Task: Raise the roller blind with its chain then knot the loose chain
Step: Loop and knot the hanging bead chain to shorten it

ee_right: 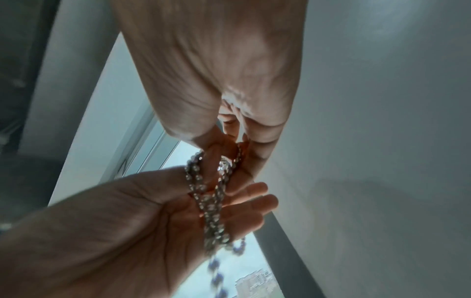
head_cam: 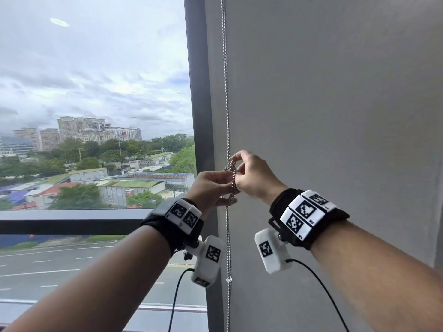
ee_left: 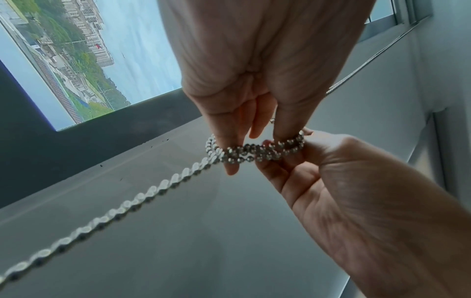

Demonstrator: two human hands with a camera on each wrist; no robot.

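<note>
Metal chain [head_cam: 231, 173] (looped) pinched between left hand [head_cam: 208, 188], right hand [head_cam: 254, 176] fingers.

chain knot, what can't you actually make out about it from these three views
- Whether the knot is closed: head view, too small, fingers cover it.
- How the chain strands cross: left wrist view, the left hand and right hand pinch over them.
- The chain's lower end: right wrist view, blurred; head view, cut off by the bottom edge.
- The blind's roller: above the head view's top edge.
</note>
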